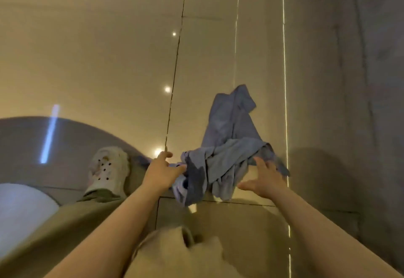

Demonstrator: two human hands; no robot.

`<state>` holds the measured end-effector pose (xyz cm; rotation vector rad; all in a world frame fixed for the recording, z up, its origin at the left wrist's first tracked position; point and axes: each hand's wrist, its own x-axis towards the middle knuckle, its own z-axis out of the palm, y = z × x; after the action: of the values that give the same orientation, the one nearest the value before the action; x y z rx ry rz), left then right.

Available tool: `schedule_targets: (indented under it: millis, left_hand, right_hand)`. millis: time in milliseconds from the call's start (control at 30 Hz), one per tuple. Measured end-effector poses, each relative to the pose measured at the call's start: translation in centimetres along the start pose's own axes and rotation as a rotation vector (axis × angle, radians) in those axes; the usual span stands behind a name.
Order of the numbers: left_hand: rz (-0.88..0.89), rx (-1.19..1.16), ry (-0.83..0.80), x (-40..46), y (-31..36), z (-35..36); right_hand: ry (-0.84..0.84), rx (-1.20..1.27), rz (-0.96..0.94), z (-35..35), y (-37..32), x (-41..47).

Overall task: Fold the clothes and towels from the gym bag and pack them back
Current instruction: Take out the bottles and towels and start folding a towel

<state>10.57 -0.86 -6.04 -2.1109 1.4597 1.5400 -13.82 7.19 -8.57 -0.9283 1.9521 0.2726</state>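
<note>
Where the glossy tiled floor fills most of the view, dark grout lines cross it and small ceiling lights glint on its surface. A grey wall rises along the right side, with a thin bright strip running down its foot. At lower left a leg in olive trousers stretches forward, ending in a white clog with round holes in its top.

A crumpled blue cloth lies on the floor between the clog and the wall. One end trails away from the person toward the far tiles; the bunched near end sits between the two hands, folded over itself in loose ridges.

The left hand reaches to the cloth's left edge. Its fingers lie against the bunched fabric there, the forefinger raised clear of it; whether they actually pinch the cloth cannot be told, since the frame is blurred at that spot.

The right hand is spread wide, thumb stretched to the left and palm facing down. Its fingers are straight and reach to the cloth's right edge, touching or just over it, with nothing held.
</note>
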Motion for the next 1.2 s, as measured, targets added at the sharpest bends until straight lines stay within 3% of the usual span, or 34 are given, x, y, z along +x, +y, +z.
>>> schedule_targets:
  millis: [267, 433, 533, 633, 733, 867, 1200]
  left_hand:
    - [-0.207, -0.288, 0.001, 10.0, -5.4, 7.9]
    - [-0.292, -0.446, 0.097, 12.8, -6.5, 11.8]
    - [-0.229, -0.501, 0.156, 13.7, -6.7, 13.4]
    - [-0.053, -0.626, 0.107, 13.7, -5.8, 14.4]
    - [0.005, -0.711, 0.023, 13.6, -4.8, 14.7]
    - [-0.040, -0.795, -0.061, 13.0, -5.0, 13.2]
    - [0.066, -0.683, -0.165, 9.5, -5.8, 7.4]
  right_hand:
    - [0.109, 0.021, -0.025, 2.1, -1.6, 15.0]
    - [0.024, -0.086, -0.069, 2.5, -1.7, 20.7]
    - [0.010, -0.103, -0.082, 4.1, -2.0, 21.6]
    - [-0.026, -0.113, -0.218, 5.3, -2.6, 20.3]
    - [-0.192, 0.122, -0.312, 5.9, -4.2, 18.0]
    - [-0.426, 0.467, -0.250, 7.4, -5.7, 14.7]
    - [-0.413, 0.776, -0.242, 8.1, -6.5, 8.5]
